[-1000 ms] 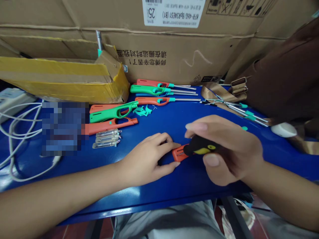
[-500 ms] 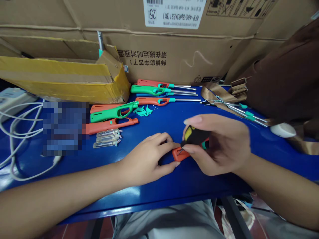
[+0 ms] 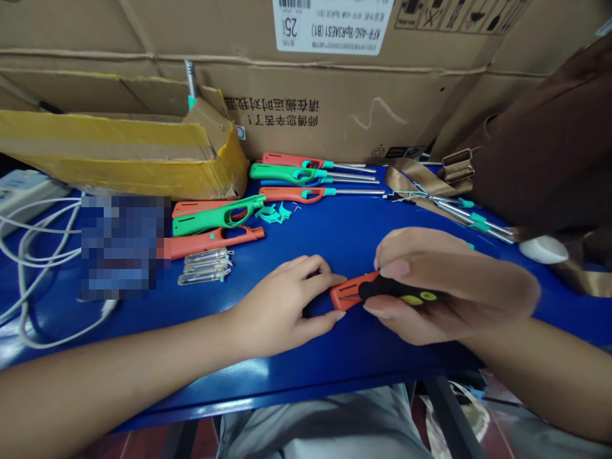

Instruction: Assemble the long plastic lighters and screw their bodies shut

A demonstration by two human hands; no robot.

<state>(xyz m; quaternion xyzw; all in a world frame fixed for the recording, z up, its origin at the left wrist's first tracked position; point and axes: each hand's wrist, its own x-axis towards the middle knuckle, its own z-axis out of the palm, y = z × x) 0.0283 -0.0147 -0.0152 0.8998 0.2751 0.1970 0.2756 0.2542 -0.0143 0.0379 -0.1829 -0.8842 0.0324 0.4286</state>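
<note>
An orange lighter body (image 3: 345, 293) with slots in its end lies on the blue table, its far part hidden behind my right hand. My left hand (image 3: 291, 299) pinches that end between thumb and fingers. My right hand (image 3: 444, 287) is wrapped round a black screwdriver handle (image 3: 399, 290) with yellow spots. The handle lies low and slanted over the lighter, its thin shaft pointing at a slot; whether the tip is inside I cannot tell. Left of my hands are an orange lighter shell (image 3: 215, 241), a green shell (image 3: 205, 220) and several clear fuel tanks (image 3: 204, 266).
Several long-nosed lighters (image 3: 296, 172) lie at the back beside small turquoise triggers (image 3: 275, 213). A yellow-taped carton (image 3: 172, 172) stands back left, white cables (image 3: 29, 280) at left. Metal tubes (image 3: 471, 217), a strap and a brown bag (image 3: 540, 140) are at right.
My right hand has tipped the screwdriver from steep to nearly flat, its handle swinging down to the right. My left hand and the lighter body stay in place.
</note>
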